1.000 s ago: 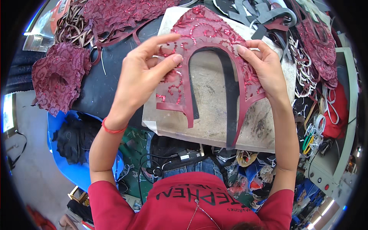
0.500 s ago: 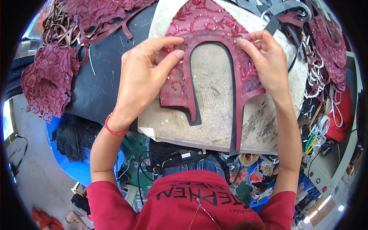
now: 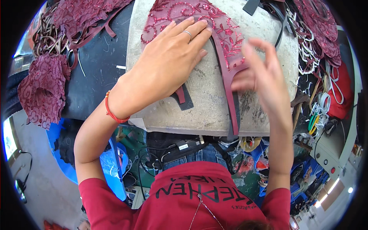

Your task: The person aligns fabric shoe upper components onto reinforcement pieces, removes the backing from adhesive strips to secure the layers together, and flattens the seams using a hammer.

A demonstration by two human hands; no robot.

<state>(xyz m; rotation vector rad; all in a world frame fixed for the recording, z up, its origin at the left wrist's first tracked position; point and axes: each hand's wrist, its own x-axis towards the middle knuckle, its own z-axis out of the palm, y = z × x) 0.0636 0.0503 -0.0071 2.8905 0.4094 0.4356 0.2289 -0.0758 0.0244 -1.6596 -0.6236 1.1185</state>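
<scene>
The burgundy sequined lace piece (image 3: 226,32) lies on the pale board (image 3: 260,109), its trimmed U-shaped cutout facing the person. The left hand (image 3: 166,59) is palm down across the left half of it, covering most of that side; its four fingers are stretched out nearly side by side, unclenched, the tips at the top of the cutout's curve, with the thumb just below the forefinger, over the opening. The right hand (image 3: 268,74), blurred, is at the piece's right edge, the lower fingers close beside the trim tab. Whether they pinch the tab or only pass by it, I cannot tell.

A black backing layer (image 3: 188,99) shows past the trim at the left foot and along the right strip, whose end reaches the board's near edge. Bare board shows inside the cutout, to the right of the strip and toward the upper right, as far as a dark strip (image 3: 251,6). Left of the board the black bench top (image 3: 96,57) stretches to a heap of lace (image 3: 82,17). White cords (image 3: 306,53) bunch along the right edge.
</scene>
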